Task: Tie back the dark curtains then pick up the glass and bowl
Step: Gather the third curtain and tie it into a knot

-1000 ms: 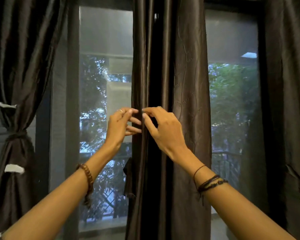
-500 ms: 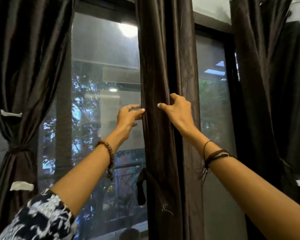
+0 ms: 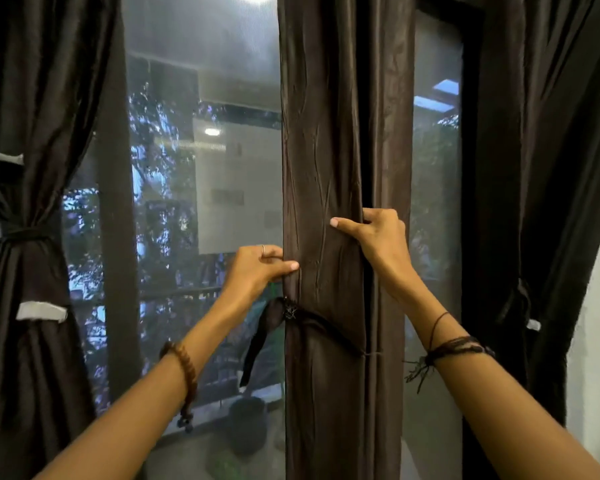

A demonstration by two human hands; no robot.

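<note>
Your left hand (image 3: 257, 268) pinches the left edge of the middle curtain (image 3: 343, 133) at centre frame, thumb on the front of the cloth and fingers curled behind it. Your right hand (image 3: 378, 237) grips a fold on the same curtain's right side, slightly higher, thumb laid across the front. Half a second ago both hands sat nearly level and close together; now they are further apart, the left one lower, and a dark tie (image 3: 281, 320) shows just below it, wrapped round the curtain with a loose end hanging at the left. Count three dark curtains: the middle one, the left curtain (image 3: 32, 98) already cinched by its own tie at mid-left, and the right curtain (image 3: 551, 168) at the right edge. Behind them is the window (image 3: 205, 168).
</note>
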